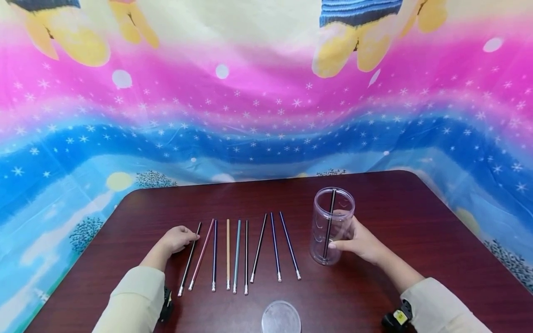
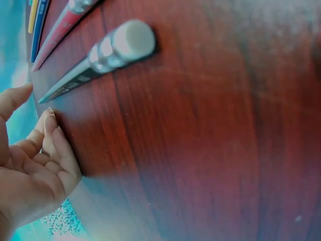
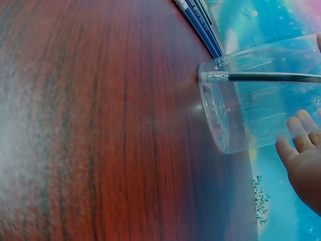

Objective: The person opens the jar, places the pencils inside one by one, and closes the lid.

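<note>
At the left end of a row of pencils lies a black pencil [image 1: 189,261], its eraser end toward me. My left hand [image 1: 179,238] is at its far end. In the left wrist view, the thumb and fingers of that hand [image 2: 40,165] stand apart on either side of the black pencil's [image 2: 80,73] tip. My right hand [image 1: 360,240] grips a clear plastic jar [image 1: 318,231] from its right side. The jar stands upright and lidless on the table. One black pencil [image 1: 330,222] leans inside it, and its eraser end [image 3: 215,76] rests at the bottom.
Beside the black pencil lie a pink pencil [image 1: 201,254], a yellow pencil [image 1: 228,254], a light blue pencil [image 1: 237,256] and several dark ones. A round clear lid [image 1: 281,318] lies at the table's [image 1: 345,305] near edge. A patterned cloth [image 1: 258,115] hangs behind.
</note>
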`<act>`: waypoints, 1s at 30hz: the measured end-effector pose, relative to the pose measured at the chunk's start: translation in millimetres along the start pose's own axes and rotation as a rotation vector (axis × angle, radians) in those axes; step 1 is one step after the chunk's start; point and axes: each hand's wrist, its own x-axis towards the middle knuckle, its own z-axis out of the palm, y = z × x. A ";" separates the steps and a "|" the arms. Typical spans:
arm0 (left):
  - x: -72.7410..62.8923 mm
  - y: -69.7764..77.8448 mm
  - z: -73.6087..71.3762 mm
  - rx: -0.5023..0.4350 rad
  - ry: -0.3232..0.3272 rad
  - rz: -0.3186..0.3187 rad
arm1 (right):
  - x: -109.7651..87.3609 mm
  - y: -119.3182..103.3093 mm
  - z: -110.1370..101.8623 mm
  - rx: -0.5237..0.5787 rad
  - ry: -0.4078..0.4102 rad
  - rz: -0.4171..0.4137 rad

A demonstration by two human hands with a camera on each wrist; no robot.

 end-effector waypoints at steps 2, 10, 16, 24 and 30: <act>1.7 0.4 0.3 0.038 0.006 0.000 | -0.2 0.5 0.2 -0.013 0.004 0.004; 4.8 4.8 3.8 0.224 0.054 -0.016 | -1.2 1.9 -1.2 -0.046 -0.001 0.013; 4.9 6.9 3.7 0.274 0.065 -0.031 | -0.6 2.2 -1.0 -0.049 -0.004 0.008; 8.0 4.8 2.5 0.205 0.064 -0.050 | 0.5 2.6 -0.7 -0.038 -0.006 0.002; 7.9 3.3 1.8 0.117 0.062 -0.065 | 0.6 0.8 0.1 -0.041 -0.012 -0.011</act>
